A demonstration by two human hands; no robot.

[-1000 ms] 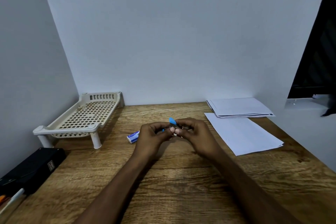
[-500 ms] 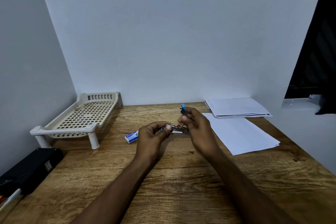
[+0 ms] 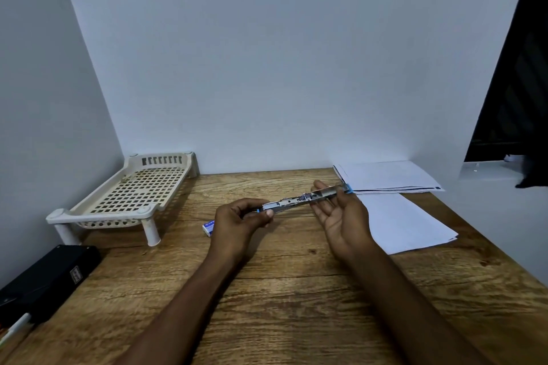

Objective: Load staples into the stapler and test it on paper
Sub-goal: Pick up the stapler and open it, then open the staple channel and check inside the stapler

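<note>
Stapler (image 3: pixel 299 201) swung open flat, held above the wooden desk (image 3: pixel 281 290): the left hand (image 3: pixel 237 225) grips one end with curled fingers, while the right hand (image 3: pixel 344 222), palm up and fingers straight, cradles the other. Small staple box (image 3: pixel 208 227) lies partly hidden behind the left hand; paper sheets (image 3: pixel 406 222) lie right, cream lattice tray (image 3: pixel 130 192) and black case (image 3: pixel 44 278) left.
</note>
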